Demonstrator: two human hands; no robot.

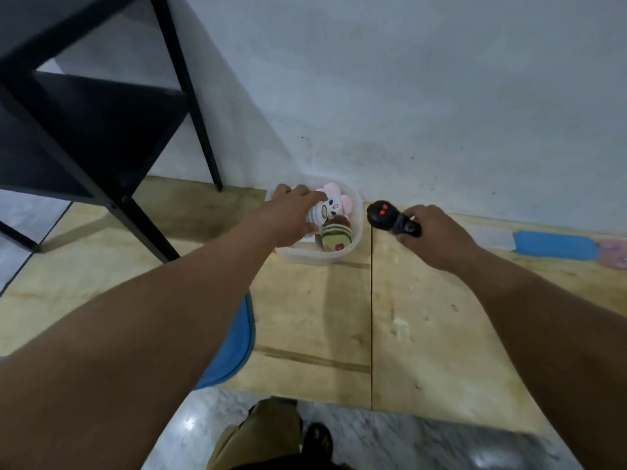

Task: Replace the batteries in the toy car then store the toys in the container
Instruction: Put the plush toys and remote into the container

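Right then, the right hand (437,237), clenched round the black toy (393,218), hung just right of the container (356,239) at frame centre, while the left hand (291,213) gripped a white toy (320,212) inside it.

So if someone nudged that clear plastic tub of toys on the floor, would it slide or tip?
Probably slide. The clear plastic tub looks wide and low, so tipping seems unlikely. It holds only soft-looking toys like the pink plush, so it is likely light and easy to shove across the smooth wooden floor. The left hand reaching in may steady it.
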